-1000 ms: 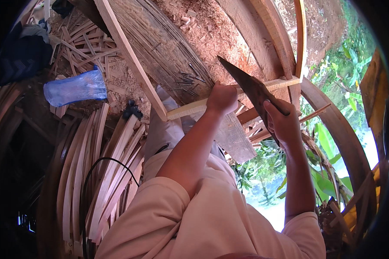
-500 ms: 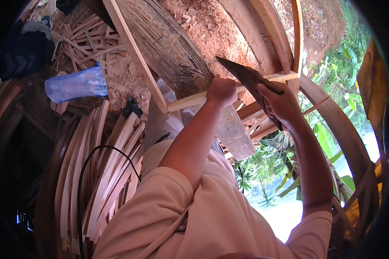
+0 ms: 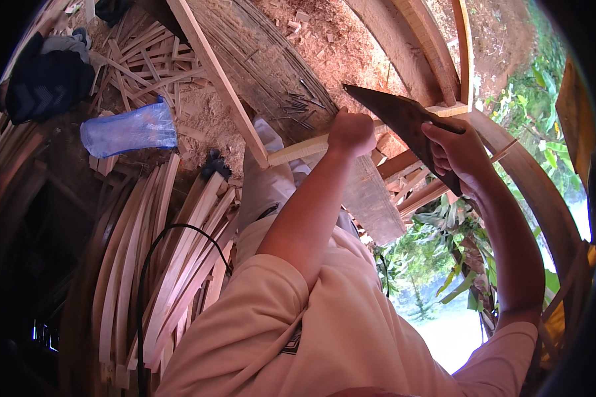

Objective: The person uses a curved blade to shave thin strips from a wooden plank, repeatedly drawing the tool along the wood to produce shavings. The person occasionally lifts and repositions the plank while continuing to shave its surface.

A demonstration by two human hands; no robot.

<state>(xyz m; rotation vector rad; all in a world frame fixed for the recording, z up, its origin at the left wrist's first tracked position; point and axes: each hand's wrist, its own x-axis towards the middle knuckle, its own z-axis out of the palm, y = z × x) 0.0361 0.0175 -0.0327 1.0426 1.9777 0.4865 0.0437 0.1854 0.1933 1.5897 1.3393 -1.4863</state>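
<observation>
My left hand [image 3: 351, 132] is closed around a pale wooden strip [image 3: 299, 151] that crosses in front of me, part of a light timber frame. To its right, my right hand [image 3: 458, 157] grips a handsaw by its handle. The dark, tapered saw blade [image 3: 396, 118] points up and left, its tip just beyond my left hand. In this view the blade overlaps the strip; whether its teeth touch the wood I cannot tell. Beneath the frame lies a weathered plank [image 3: 245, 56] with several loose nails [image 3: 302, 106] on it.
Curved timber pieces [image 3: 434, 56] rise at the far right, over sawdust-covered ground [image 3: 311, 40]. On my left are a stack of curved wooden strips [image 3: 136, 264], a black cable [image 3: 153, 245], a blue plastic wrapper [image 3: 129, 130], a dark bag [image 3: 49, 83] and scattered offcuts [image 3: 149, 59].
My right hand has moved right with the saw, and more of the blade's flat side shows. My left hand keeps its grip on the strip. The whole view has shifted slightly.
</observation>
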